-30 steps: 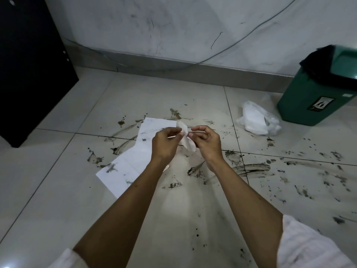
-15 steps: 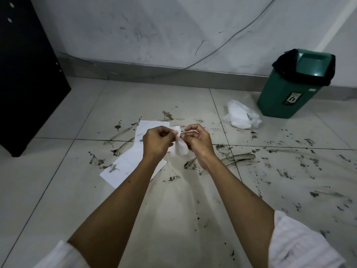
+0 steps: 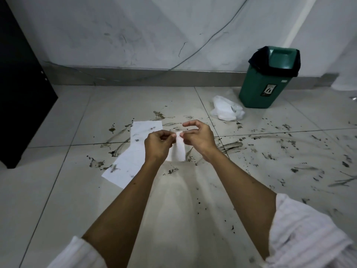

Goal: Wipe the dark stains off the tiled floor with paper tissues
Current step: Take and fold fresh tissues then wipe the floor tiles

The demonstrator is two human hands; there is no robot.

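Both hands pinch one folded tissue (image 3: 178, 147) above the stained floor (image 3: 270, 157): left hand (image 3: 157, 145) and right hand (image 3: 199, 137) grip its top edge, presumably unfolding it for wiping. A spread tissue (image 3: 133, 151) lies flat on the left stains.

The left hand (image 3: 157, 145) covers the right edge of the long white paper tissue strip (image 3: 133, 153) lying on the pale tiled floor (image 3: 58, 190), and hides its own fingertips behind its knuckles. The black cabinet panel (image 3: 21, 97) runs off the left edge. The label on the green plastic swing-lid bin (image 3: 267, 85) is too small to read. A white rounded object (image 3: 345, 82) at the floor's far right corner is cut off. Both white sleeves (image 3: 307, 233) leave the bottom edge.
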